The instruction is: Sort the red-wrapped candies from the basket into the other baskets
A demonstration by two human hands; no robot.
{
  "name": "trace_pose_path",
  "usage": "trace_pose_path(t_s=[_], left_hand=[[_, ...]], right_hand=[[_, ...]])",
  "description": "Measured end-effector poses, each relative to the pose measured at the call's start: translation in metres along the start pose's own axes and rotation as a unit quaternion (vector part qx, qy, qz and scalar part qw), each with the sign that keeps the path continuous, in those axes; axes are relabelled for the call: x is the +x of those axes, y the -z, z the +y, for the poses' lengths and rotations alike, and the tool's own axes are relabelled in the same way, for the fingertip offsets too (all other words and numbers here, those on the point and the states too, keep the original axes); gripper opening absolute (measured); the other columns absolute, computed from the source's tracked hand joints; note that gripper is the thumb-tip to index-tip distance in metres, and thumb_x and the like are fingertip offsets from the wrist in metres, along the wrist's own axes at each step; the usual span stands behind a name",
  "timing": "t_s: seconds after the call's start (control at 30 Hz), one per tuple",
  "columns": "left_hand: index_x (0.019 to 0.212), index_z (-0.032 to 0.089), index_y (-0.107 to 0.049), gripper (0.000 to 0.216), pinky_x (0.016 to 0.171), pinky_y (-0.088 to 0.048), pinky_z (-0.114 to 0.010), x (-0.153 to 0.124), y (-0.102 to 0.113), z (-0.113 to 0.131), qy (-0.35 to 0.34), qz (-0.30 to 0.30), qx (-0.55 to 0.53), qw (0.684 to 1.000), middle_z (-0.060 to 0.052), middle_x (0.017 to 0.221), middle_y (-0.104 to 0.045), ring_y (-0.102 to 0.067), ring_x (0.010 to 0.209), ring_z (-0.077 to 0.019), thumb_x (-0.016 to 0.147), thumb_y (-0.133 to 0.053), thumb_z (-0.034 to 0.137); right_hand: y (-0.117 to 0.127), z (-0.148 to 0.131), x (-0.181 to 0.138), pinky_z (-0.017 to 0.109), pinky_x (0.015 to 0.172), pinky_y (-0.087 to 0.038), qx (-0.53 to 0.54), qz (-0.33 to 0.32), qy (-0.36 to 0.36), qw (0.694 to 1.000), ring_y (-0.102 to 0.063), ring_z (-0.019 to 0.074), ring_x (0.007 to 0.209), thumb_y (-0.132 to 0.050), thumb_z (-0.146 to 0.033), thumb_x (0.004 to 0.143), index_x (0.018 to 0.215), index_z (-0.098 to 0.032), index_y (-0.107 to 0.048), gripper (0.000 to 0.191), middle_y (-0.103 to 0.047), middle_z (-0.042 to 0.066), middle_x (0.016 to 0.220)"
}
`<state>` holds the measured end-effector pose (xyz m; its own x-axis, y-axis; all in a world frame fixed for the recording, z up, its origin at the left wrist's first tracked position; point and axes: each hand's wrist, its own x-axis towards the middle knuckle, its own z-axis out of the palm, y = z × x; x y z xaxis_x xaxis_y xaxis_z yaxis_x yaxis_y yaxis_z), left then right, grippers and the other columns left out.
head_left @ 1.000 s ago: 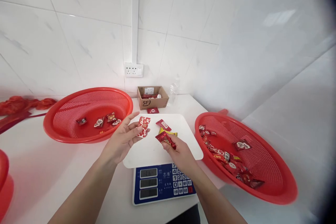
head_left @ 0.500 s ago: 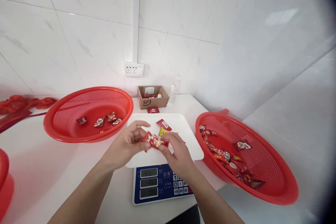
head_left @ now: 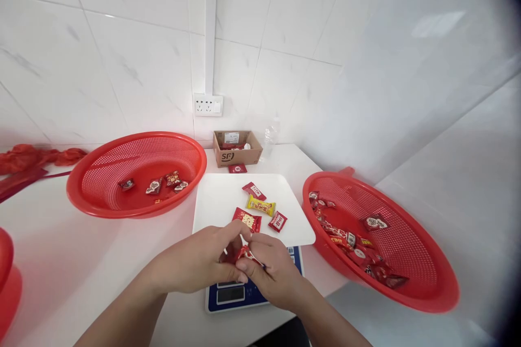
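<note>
My left hand [head_left: 203,260] and my right hand [head_left: 272,268] meet over the front edge of a white scale tray [head_left: 215,195]. Both have their fingers closed on a small red-and-white wrapped candy [head_left: 245,252], which they mostly hide. Just beyond my fingers a red snack packet [head_left: 248,220] lies on the tray. Around it are a yellow-wrapped bar [head_left: 261,206], a dark red packet [head_left: 254,191] and a small red packet [head_left: 278,222]. Below my hands, the scale's blue panel [head_left: 230,296] is partly covered by them.
A red mesh basket [head_left: 97,157] with several packets stands at the left. Another red basket [head_left: 423,238], holding more packets, reaches past the table's right edge. Behind the tray are a cardboard box [head_left: 240,158] and a red packet [head_left: 237,168]. Red bags [head_left: 28,160] lie far left.
Both hands have drawn back toward me from above the tray and come closer together around the candy. The packets on the tray, partly covered before, now show.
</note>
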<state>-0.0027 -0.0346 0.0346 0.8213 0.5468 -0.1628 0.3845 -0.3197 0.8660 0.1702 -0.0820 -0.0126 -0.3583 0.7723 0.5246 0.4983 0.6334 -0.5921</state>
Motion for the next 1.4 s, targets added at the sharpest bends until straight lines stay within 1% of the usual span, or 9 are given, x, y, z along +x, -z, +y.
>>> trace_pose_path(t_s=[0.1, 0.23, 0.37, 0.47, 0.57, 0.7, 0.93, 1.1, 1.4], left_hand=[[0.076, 0.020, -0.047, 0.021, 0.053, -0.032, -0.023, 0.002, -0.001, -0.004, -0.020, -0.004, 0.099, 0.995, 0.002, 0.073, -0.055, -0.046, 0.063, -0.0129, 0.081, -0.059, 0.037], [0.064, 0.018, -0.042, 0.033, 0.052, -0.030, -0.021, 0.005, -0.002, -0.006, -0.081, -0.043, 0.118, 0.989, 0.004, 0.068, -0.046, -0.041, 0.059, -0.0100, 0.086, -0.052, 0.040], [0.059, 0.018, -0.035, 0.038, 0.050, -0.027, -0.021, 0.004, 0.000, -0.007, -0.146, 0.016, 0.088, 0.985, 0.005, 0.061, -0.038, -0.035, 0.055, -0.0086, 0.088, -0.050, 0.036], [0.061, 0.018, -0.039, 0.034, 0.050, -0.028, -0.022, 0.000, 0.005, -0.010, -0.168, 0.099, 0.024, 0.981, 0.004, 0.062, -0.038, -0.035, 0.055, -0.0091, 0.087, -0.052, 0.034], [0.065, 0.018, -0.047, 0.030, 0.051, -0.031, -0.022, -0.004, 0.010, -0.013, -0.167, 0.148, -0.069, 0.972, 0.002, 0.065, -0.043, -0.038, 0.057, -0.0103, 0.088, -0.051, 0.037], [0.068, 0.018, -0.054, 0.031, 0.055, -0.037, -0.023, -0.003, 0.011, -0.016, -0.163, 0.186, -0.118, 0.962, -0.001, 0.068, -0.052, -0.046, 0.062, -0.0130, 0.086, -0.053, 0.042], [0.062, 0.017, -0.055, 0.038, 0.050, -0.034, -0.021, 0.002, 0.009, -0.020, -0.130, 0.249, -0.158, 0.947, 0.001, 0.061, -0.049, -0.042, 0.056, -0.0104, 0.083, -0.055, 0.048], [0.059, 0.017, -0.049, 0.046, 0.048, -0.034, -0.021, 0.003, 0.010, -0.024, -0.097, 0.277, -0.175, 0.940, 0.002, 0.057, -0.047, -0.042, 0.053, -0.0101, 0.082, -0.051, 0.057], [0.060, 0.018, -0.048, 0.047, 0.049, -0.038, -0.021, 0.004, 0.010, -0.014, -0.092, 0.243, -0.152, 0.954, 0.002, 0.058, -0.048, -0.044, 0.054, -0.0102, 0.083, -0.048, 0.058]], right_hand=[[-0.003, -0.002, -0.003, 0.025, 0.048, -0.027, -0.023, 0.057, 0.030, 0.998, -0.037, 0.0111, 0.052, -0.034, -0.038, 0.096, 0.055, -0.021, -0.034, 0.044, -0.038, -0.003, 0.053], [-0.002, -0.007, -0.007, 0.025, 0.047, -0.025, -0.025, 0.050, 0.030, 0.998, -0.035, 0.0110, 0.051, -0.031, -0.040, 0.096, 0.057, -0.022, -0.034, 0.044, -0.036, -0.004, 0.053], [0.009, -0.006, -0.010, 0.024, 0.047, -0.032, -0.018, 0.045, 0.005, 0.999, -0.041, 0.0110, 0.051, -0.030, -0.051, 0.094, 0.064, -0.021, -0.044, 0.045, -0.046, -0.002, 0.057], [0.023, 0.008, -0.015, 0.027, 0.059, -0.044, -0.070, 0.035, -0.058, 0.995, -0.055, 0.0157, 0.067, -0.039, -0.046, 0.093, 0.076, -0.020, -0.057, 0.036, -0.060, 0.003, 0.070], [0.037, 0.030, -0.022, 0.040, 0.082, -0.048, -0.186, 0.022, -0.184, 0.965, -0.058, 0.0251, 0.098, -0.050, -0.032, 0.088, 0.099, -0.020, -0.063, 0.021, -0.066, 0.010, 0.100], [0.046, 0.052, -0.029, 0.048, 0.093, -0.043, -0.225, -0.030, -0.248, 0.942, -0.052, 0.0298, 0.113, -0.056, -0.027, 0.083, 0.116, -0.021, -0.061, 0.034, -0.061, 0.011, 0.122], [0.040, 0.060, -0.022, 0.042, 0.083, -0.045, -0.212, 0.012, -0.285, 0.935, -0.059, 0.0276, 0.097, -0.045, -0.021, 0.086, 0.099, -0.017, -0.065, 0.024, -0.068, 0.013, 0.100], [0.042, 0.055, -0.017, 0.032, 0.064, -0.046, -0.176, 0.058, -0.294, 0.938, -0.062, 0.0214, 0.074, -0.042, -0.032, 0.090, 0.084, -0.018, -0.061, 0.024, -0.067, 0.006, 0.079], [0.039, 0.038, -0.009, 0.025, 0.054, -0.041, -0.095, 0.142, -0.281, 0.944, -0.054, 0.0152, 0.058, -0.042, -0.044, 0.089, 0.069, -0.020, -0.055, 0.033, -0.060, 0.000, 0.061]])
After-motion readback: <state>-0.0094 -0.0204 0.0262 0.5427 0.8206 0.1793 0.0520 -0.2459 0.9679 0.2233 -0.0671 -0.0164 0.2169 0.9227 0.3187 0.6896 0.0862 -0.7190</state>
